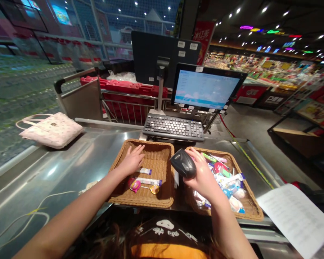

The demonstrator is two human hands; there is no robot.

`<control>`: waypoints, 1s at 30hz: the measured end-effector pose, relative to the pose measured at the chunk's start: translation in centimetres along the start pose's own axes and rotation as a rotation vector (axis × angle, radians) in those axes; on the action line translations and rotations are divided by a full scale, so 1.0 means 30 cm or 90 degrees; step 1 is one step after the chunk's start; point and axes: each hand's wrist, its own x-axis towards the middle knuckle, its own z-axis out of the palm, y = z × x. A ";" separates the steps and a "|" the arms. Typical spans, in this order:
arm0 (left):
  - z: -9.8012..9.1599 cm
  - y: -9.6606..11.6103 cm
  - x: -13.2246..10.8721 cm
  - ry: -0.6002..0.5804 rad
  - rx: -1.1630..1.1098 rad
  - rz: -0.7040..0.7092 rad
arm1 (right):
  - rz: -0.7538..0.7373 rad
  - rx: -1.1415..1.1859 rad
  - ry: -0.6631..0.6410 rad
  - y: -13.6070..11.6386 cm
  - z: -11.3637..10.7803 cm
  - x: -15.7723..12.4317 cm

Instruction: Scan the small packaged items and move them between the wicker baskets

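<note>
My left hand (pixel 133 159) is over the back left part of a wicker basket (pixel 163 158), fingers stretched out and open. Below it lie a white-and-purple wrapped stick (pixel 148 181), a shorter similar packet (pixel 145 171), a pink round-topped sweet (pixel 135 185) and a yellow round lollipop (pixel 154 189). Held in my right hand (pixel 203 174) is a black handheld barcode scanner (pixel 183 163), its head pointing left between the two baskets. Just beneath that hand, a second wicker basket (pixel 250 194) holds many small packaged sweets (pixel 228 176), partly hidden by my hand and forearm.
A keyboard (pixel 175 126) and lit monitor (pixel 205 88) stand behind the baskets. On the metal counter (pixel 97 140) sit a pale handbag (pixel 52 129) and a loose cable (pixel 47 216). Printed paper (pixel 297 216) lies at right. Behind is a trolley with red crates (pixel 118 86).
</note>
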 end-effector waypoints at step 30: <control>0.074 0.838 0.284 -0.033 -0.060 0.276 | 0.177 -0.079 0.196 0.252 -0.250 -0.229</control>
